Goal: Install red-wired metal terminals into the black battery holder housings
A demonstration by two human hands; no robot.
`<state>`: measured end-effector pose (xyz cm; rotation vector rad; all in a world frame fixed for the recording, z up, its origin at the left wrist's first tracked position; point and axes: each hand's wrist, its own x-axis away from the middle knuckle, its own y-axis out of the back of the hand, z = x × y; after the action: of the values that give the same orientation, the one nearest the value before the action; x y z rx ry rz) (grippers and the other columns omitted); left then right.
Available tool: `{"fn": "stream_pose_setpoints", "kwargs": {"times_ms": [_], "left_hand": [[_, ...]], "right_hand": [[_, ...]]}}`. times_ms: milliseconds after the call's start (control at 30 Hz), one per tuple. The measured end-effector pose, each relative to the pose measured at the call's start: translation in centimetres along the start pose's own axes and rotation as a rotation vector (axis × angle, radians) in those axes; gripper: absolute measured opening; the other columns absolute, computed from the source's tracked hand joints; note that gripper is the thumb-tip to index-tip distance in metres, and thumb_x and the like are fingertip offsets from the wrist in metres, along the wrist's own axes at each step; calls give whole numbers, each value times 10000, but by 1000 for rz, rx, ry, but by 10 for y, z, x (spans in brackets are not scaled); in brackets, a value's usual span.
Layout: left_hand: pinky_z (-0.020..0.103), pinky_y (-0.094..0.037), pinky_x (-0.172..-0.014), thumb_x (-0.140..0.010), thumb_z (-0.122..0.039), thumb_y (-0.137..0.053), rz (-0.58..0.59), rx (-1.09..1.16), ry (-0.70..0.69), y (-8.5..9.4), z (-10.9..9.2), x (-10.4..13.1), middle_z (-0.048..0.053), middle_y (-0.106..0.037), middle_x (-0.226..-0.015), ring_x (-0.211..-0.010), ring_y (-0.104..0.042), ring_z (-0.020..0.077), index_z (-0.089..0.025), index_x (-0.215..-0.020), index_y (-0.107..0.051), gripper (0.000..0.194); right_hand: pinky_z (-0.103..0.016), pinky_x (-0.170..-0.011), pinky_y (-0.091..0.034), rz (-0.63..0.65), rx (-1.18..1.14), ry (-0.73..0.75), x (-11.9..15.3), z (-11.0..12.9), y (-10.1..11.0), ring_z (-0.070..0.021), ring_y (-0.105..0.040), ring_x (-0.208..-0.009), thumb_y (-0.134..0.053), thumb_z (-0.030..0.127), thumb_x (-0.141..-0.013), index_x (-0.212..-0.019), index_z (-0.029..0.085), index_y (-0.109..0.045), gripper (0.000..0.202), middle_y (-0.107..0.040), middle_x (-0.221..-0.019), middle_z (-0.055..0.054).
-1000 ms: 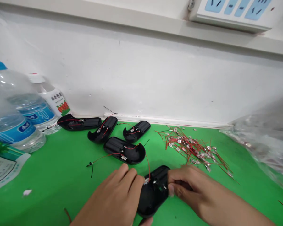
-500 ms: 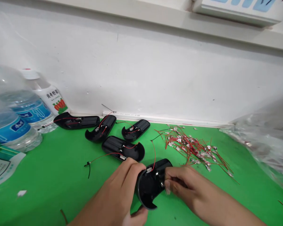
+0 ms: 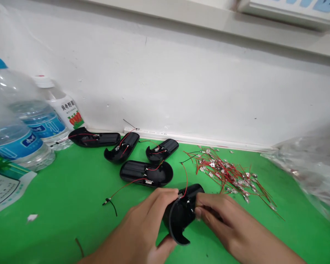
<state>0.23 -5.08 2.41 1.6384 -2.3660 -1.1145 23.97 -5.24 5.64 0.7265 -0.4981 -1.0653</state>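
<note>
Here I am over the green worktop [image 3: 112, 249], my left hand [image 3: 151, 220] wrapped around the rounded end of a hollow black plastic shell [image 3: 179, 217], fingers over the far side, thumb beneath, and the shell sits tilted right in front of me, between both hands; my right hand [image 3: 198, 208] is at its right edge, thumb and forefinger bent in close, though whether they're closed on the shell or on something tiny I can't tell; up from the shell curves a thin red wire [image 3: 186, 178] with a dark end; just beyond, four more black shells [image 3: 145, 173] lie with their own wires, and off to the right there's a tangled heap of red wires with silver metal tabs [image 3: 228, 172], a crumpled clear plastic bag [image 3: 310, 172] farther right, clear water bottles with blue labels [image 3: 19, 145] over at left
</note>
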Motion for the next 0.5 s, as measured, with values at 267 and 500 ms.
{"fn": "stream_pose_setpoints", "kwargs": {"times_ms": [267, 500], "left_hand": [[196, -518, -1071, -612, 98, -817, -72, 13, -4, -7, -4, 11, -54, -701, -1297, -1156, -709, 152, -336, -1367, -458, 942], [249, -522, -1108, -692, 19, -689, -53, -105, -151, -5, -9, 8, 28, -711, -1320, -1212, -695, 193, -243, -1361, -470, 751]], "right_hand": [[-318, -588, -565, -75, 184, 171, 0, 13, -1, -222, -719, -667, -368, 174, -978, -908, 208, -681, 322, -784, -902, -93], [-310, -475, -451, -46, 301, 212, 4, 18, -2, -206, -641, -524, -368, 87, -905, -831, 247, -563, 263, -719, -734, -52]]}}
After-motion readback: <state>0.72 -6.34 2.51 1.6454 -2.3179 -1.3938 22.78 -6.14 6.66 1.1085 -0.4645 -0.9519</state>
